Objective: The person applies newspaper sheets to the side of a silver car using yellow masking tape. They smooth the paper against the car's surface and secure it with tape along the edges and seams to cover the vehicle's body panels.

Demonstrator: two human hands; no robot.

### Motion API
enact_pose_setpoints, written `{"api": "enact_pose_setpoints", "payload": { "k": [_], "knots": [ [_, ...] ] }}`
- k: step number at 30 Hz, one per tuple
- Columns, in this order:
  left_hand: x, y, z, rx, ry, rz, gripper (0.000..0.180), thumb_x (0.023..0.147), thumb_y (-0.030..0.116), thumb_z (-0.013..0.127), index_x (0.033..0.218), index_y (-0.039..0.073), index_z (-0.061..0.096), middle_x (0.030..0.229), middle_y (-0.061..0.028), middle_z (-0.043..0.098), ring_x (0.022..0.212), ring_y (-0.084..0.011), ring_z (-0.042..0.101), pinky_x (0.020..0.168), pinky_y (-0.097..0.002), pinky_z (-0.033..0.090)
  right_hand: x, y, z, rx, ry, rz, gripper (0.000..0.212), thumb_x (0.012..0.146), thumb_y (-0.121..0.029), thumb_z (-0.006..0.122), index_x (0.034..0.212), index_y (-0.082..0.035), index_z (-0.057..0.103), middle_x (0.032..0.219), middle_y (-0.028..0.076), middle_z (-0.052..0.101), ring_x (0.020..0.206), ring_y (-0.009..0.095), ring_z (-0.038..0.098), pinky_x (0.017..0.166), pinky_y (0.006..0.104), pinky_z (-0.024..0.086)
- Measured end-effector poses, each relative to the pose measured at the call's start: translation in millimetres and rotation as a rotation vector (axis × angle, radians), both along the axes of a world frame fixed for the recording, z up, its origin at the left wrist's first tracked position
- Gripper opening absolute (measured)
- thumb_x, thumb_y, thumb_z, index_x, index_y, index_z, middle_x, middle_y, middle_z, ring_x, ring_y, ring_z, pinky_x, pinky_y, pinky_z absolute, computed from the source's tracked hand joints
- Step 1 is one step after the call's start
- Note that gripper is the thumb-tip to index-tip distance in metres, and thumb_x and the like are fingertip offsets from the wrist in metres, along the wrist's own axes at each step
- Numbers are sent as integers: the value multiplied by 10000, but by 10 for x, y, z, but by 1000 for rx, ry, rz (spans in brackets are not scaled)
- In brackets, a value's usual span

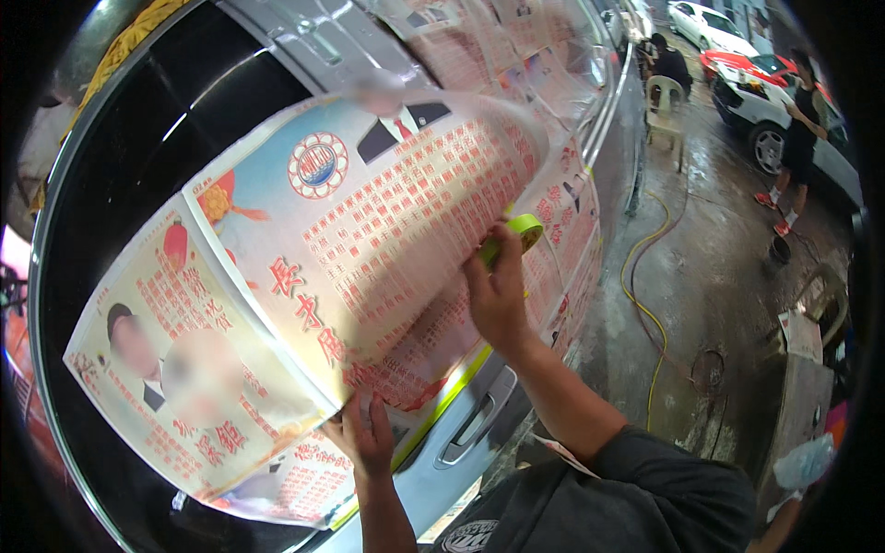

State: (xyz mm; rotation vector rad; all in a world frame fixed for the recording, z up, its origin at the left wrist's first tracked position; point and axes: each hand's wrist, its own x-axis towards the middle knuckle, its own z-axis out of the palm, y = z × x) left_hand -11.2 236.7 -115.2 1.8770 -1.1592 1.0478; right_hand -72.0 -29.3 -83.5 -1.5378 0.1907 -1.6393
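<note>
A wide newspaper sheet point(277, 230), printed with red characters and portraits, spreads over the dark window point(221, 92) of a silver vehicle. At its lower edge my left hand point(364, 438) pinches the paper, the fingertips partly behind it. My right hand point(498, 290) grips a roll of yellow-green masking tape point(525, 230) against the sheet's right part. A strip of the same tape point(452, 392) runs along the body line below the window, above the door handle point(479, 424). The sheet's right end curls and is blurred.
More newspaper point(553, 51) under clear film covers the vehicle farther off. A yellow hose point(656, 341) lies on the wet floor at right. Beyond are a plastic chair point(666, 97), a standing person point(804, 138), a seated person point(668, 64) and a red-and-white car point(751, 101).
</note>
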Motion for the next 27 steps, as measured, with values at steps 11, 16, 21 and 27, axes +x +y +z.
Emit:
{"api": "enact_pose_setpoints", "payload": {
  "k": [11, 16, 21, 27],
  "knots": [
    [195, -624, 413, 46, -308, 308, 426, 859, 125, 794, 1269, 176, 694, 1285, -60, 604, 1215, -279, 542, 1046, -447, 384, 208, 84, 796, -372, 247, 76, 466, 918, -164, 669, 1356, -31, 582, 1193, 259, 602, 1138, 448, 559, 985, 511, 451],
    [304, -1027, 939, 83, -417, 333, 464, 865, 168, 801, 1313, 199, 684, 1433, -89, 555, 1306, -355, 501, 1111, -472, 407, 180, -37, 634, -428, 153, 37, 451, 917, -107, 633, 1357, -10, 601, 1352, 328, 548, 1181, 484, 544, 1044, 532, 421],
    [424, -1165, 1630, 279, -509, 435, 490, 970, 266, 690, 1451, 240, 605, 1582, -138, 441, 1451, -398, 397, 1218, -521, 311, -123, 331, 164, -560, 191, 345, 515, 834, 11, 644, 1342, -73, 634, 1331, 285, 594, 997, 424, 602, 919, 517, 469],
    [673, -1476, 2274, 264, -683, 397, 484, 1009, 389, 625, 1455, 204, 597, 1570, -128, 470, 1484, -335, 391, 1224, -513, 299, -354, 194, 246, -755, 319, 396, 751, 877, -40, 623, 1576, -99, 356, 1228, 234, 639, 976, 398, 633, 855, 475, 489]
  ]
}}
